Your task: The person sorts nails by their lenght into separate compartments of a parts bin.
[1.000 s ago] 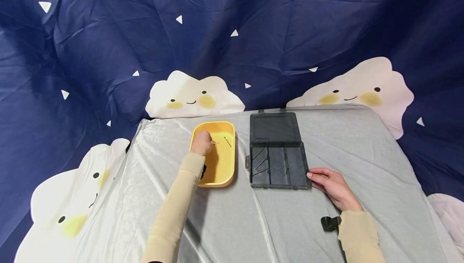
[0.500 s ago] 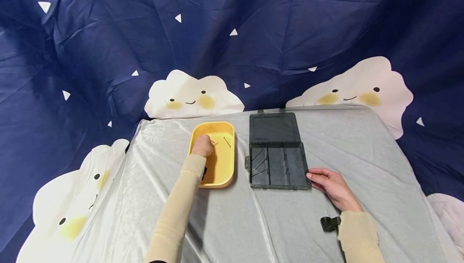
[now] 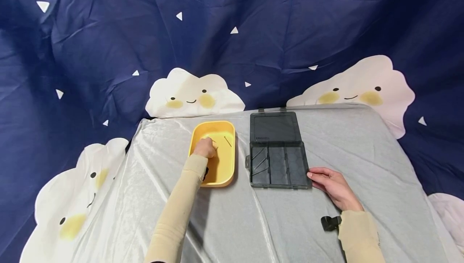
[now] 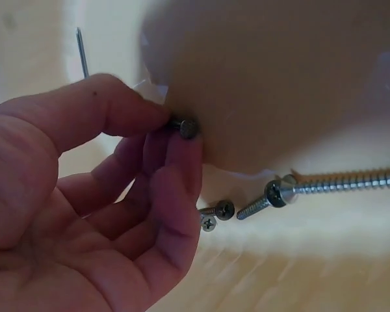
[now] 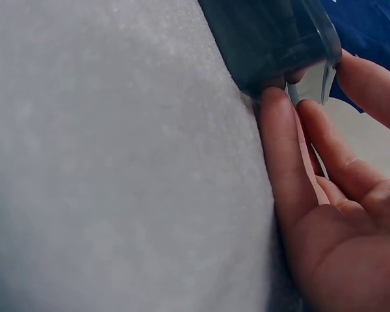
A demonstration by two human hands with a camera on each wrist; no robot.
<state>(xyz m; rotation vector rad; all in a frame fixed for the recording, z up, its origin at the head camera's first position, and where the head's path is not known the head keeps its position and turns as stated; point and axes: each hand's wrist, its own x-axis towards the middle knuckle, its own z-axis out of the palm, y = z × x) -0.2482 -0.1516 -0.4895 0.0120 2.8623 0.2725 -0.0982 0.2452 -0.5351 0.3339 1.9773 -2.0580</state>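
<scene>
The left hand [image 3: 205,148] pinches in its fingers a dark, round-headed piece, probably a nail [image 4: 188,129], shank mostly hidden, inside the yellow tub [image 3: 225,170]; silvery screws [image 4: 344,182] lie near; farther, the right hand [image 3: 334,188] grips the grey case [image 3: 275,127]

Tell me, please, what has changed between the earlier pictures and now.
The left hand has shifted slightly nearer the person inside the yellow, rounded rectangular tub. It pinches a dark round-headed metal fastener; when it took hold is unclear. The right hand stays at the right edge of the open, dark translucent plastic case, which has not moved.
</scene>
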